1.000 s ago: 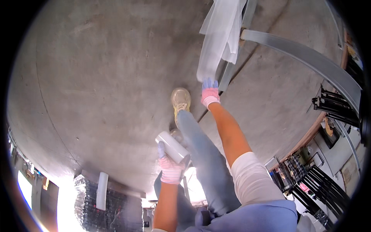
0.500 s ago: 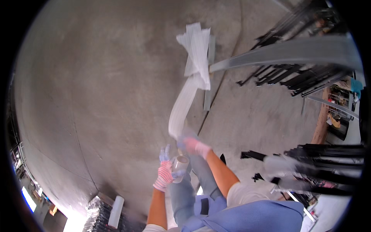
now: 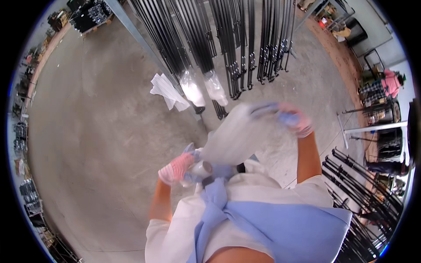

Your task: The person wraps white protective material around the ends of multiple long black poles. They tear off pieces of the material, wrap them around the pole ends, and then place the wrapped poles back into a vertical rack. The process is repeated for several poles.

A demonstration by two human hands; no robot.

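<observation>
My left hand (image 3: 176, 168) grasps a white roll (image 3: 203, 169); my right hand (image 3: 296, 120) grasps a blurred translucent sheet (image 3: 237, 136). Current step: apparently sheet spreading. Next move likely requires steady tension.

Knit cloth, matt, gloving the left hand (image 3: 177, 168) and right hand (image 3: 298, 120), the latter blurred. We note smooth, pale plastic on the roll (image 3: 202, 169); its pulled-out film (image 3: 237, 136) looks translucent, surface smeared by motion. Concrete floor (image 3: 101, 144): matt, mottled. Dark rods (image 3: 153, 35) we read as metal, with sheen. Sleeves (image 3: 191, 91) on rod ends: clear, glossy, crinkled plastic. Tied blue garment (image 3: 280, 215): soft, matt cloth. White shirt (image 3: 254, 186): matt cloth, creased.
</observation>
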